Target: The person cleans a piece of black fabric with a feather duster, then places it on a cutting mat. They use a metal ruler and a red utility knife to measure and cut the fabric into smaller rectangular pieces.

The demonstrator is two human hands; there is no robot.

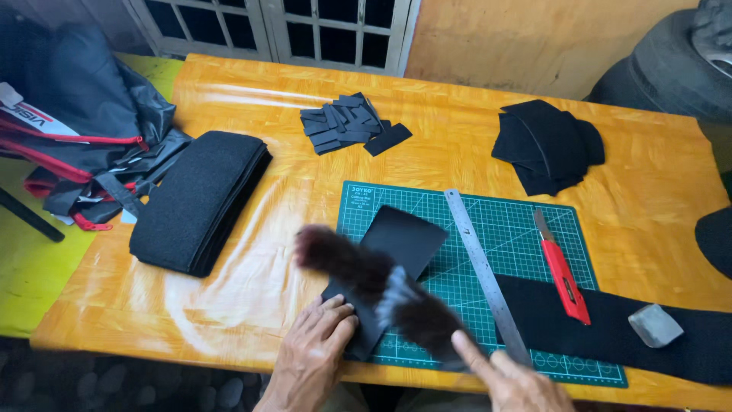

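A: Head view, widest first: what carries it all?

B: A glossy orange wood-grain counter (pixel 229 290), set against a tan wall (pixel 526 38) and a barred window (pixel 305 27). A dark tyre (pixel 671 61) stands at the far right.

A: Any containers?

B: A black and red bag (pixel 69 130) slumps at the left edge; its contents are hidden. Beside it lies a folded stack of black felt (pixel 198 202).

A: And the work itself?

B: A green cutting mat (pixel 473 267) holds a black rectangular piece (pixel 393 259), a steel ruler (pixel 484 271) and a red utility knife (pixel 563 276).

A: The hands?

B: The left hand (pixel 313 355) presses flat, fingers spread, on the piece's near corner. The right hand (pixel 515 381) has its grip closed on a dark furry strip (pixel 374 286), blurred across the piece.
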